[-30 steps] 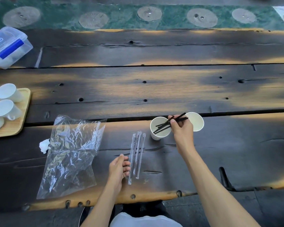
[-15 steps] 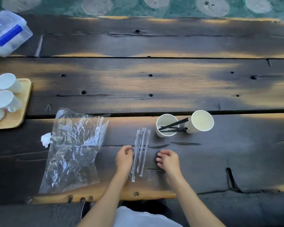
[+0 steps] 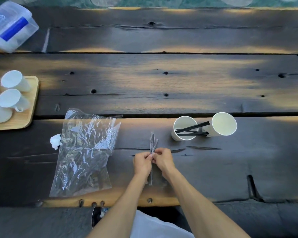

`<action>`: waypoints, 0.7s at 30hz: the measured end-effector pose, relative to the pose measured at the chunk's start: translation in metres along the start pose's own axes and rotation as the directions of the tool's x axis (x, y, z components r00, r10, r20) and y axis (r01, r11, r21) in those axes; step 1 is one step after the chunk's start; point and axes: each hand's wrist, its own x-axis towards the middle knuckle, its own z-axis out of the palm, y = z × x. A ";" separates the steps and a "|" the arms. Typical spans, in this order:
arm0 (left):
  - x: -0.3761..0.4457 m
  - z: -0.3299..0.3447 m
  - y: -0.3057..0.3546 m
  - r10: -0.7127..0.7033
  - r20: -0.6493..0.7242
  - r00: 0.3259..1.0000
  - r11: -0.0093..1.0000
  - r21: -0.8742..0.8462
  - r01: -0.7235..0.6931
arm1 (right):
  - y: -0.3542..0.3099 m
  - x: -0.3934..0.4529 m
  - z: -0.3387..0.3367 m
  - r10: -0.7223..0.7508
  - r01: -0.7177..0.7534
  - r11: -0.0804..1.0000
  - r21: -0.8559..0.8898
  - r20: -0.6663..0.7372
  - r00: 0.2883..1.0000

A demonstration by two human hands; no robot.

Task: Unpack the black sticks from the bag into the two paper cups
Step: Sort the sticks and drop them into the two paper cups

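Left hand [image 3: 142, 163] and right hand [image 3: 163, 160] meet near the table's [image 3: 162, 79] 6 o'clock edge, fingertips pinching wrapped sticks [image 3: 153, 143]. Unwrapped black sticks [image 3: 191, 130] lean in the left paper cup [image 3: 185, 128], touching the right paper cup [image 3: 222, 124], at 2 o'clock. Bag [image 3: 86, 152] lies at 9 o'clock. Open tabletop at 12 o'clock.

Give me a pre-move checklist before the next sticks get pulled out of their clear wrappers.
1. Both hands on the bundle: left hand and right hand pinch the wrapped sticks. Ok.
2. Wrapper opened: cannot tell, fingers hide the spot.
3. Left paper cup upright: ok, with black sticks leaning out of it.
4. Right paper cup ready: ok, upright; no sticks seen inside.
5. Path to the cups free: ok, bare table between.
6. Plastic bag emptied: looks flat, cannot tell for sure.
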 end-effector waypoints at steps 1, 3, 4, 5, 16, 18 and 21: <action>-0.001 0.000 -0.002 -0.008 0.023 1.000 0.999 -0.039 0.009 | -0.004 -0.006 -0.001 0.010 -0.011 0.998 0.058 0.023 1.000; -0.005 -0.003 -0.002 -0.006 0.076 0.997 0.993 -0.117 0.015 | -0.006 -0.014 -0.002 0.012 -0.023 0.987 0.156 0.072 0.997; -0.008 -0.005 -0.001 0.006 0.094 0.996 0.988 -0.152 0.008 | -0.007 -0.017 -0.004 0.003 -0.020 0.982 0.190 0.090 0.996; -0.012 -0.008 0.001 0.026 0.106 0.994 0.984 -0.177 -0.007 | -0.010 -0.022 -0.006 -0.011 -0.011 0.978 0.207 0.104 0.995; -0.048 -0.020 0.021 0.109 0.455 0.884 0.960 -0.279 0.025 | -0.037 -0.073 -0.082 -0.287 0.209 0.939 0.272 0.292 0.912; -0.051 -0.010 0.026 0.138 0.466 0.874 0.964 -0.265 -0.011 | -0.038 -0.085 -0.098 -0.329 0.269 0.921 0.282 0.191 0.925; -0.047 0.005 0.025 0.200 0.326 0.924 0.968 -0.214 -0.134 | -0.042 -0.104 -0.132 -0.380 0.360 0.868 0.342 -0.007 0.925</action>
